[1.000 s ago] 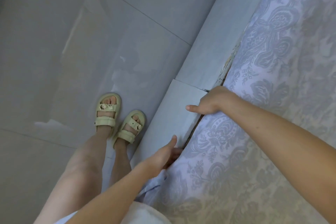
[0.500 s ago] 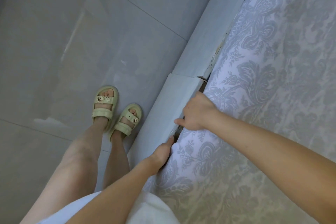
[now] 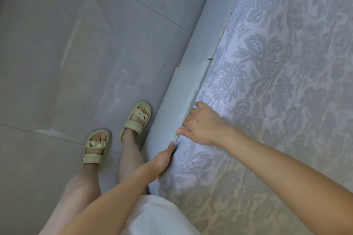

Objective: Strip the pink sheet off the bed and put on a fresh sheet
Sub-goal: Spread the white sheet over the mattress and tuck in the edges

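Observation:
A pale sheet (image 3: 277,74) with a grey-blue floral pattern covers the mattress on the right. Its edge runs along the padded light blue bed frame (image 3: 183,89). My left hand (image 3: 162,160) is at that edge, thumb lying along the frame and fingers hidden down in the gap between frame and mattress. Just beyond it my right hand (image 3: 204,124) rests on the sheet's edge, thumb stretched toward the frame and fingertips dipping over the side. No pink sheet is in view.
Grey floor tiles (image 3: 76,53) fill the left half. My feet in pale green sandals (image 3: 136,118) stand close beside the frame. A white garment (image 3: 156,213) hangs at the bottom centre. The frame has a chipped seam (image 3: 210,59) further along.
Both hands have slid back along the bed edge toward me and come closer together. The loose bunch of sheet by my left hand is now down along the frame. My feet have stepped.

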The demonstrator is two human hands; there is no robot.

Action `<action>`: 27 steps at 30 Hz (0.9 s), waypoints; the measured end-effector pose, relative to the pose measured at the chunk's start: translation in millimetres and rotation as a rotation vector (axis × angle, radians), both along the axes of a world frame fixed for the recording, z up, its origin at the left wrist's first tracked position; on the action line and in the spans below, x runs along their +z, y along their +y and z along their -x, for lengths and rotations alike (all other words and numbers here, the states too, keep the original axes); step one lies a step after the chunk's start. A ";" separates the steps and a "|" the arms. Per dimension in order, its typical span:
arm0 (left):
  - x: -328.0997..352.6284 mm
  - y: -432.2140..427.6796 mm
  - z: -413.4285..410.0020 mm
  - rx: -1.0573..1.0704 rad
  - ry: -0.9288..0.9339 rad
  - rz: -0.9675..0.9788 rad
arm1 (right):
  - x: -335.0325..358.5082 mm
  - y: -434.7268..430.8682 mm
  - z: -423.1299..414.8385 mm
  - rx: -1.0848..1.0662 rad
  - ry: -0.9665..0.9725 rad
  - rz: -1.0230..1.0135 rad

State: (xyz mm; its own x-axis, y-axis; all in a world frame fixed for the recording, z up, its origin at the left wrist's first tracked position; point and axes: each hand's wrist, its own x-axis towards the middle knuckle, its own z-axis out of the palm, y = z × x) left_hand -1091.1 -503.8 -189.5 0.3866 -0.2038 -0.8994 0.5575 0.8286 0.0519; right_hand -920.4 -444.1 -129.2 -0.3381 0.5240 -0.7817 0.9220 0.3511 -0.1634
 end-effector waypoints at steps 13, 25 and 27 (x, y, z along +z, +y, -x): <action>-7.8 -54.0 117.4 0.008 0.093 -0.348 | 1.0 -53.8 78.8 0.056 -0.134 0.138; 26.8 -85.5 102.9 0.257 -0.230 -0.205 | -23.3 -33.7 107.7 -0.135 -0.467 0.631; 30.1 -97.8 89.2 0.275 -0.282 -0.007 | 2.8 -31.4 101.9 -0.176 -0.441 0.665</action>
State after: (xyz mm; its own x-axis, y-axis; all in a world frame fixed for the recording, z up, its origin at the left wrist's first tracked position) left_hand -1180.3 -601.6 -159.4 0.6580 -0.0521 -0.7512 0.2778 0.9440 0.1778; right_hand -1022.3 -475.5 -126.4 0.1178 -0.0795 -0.9898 0.9827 0.1526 0.1047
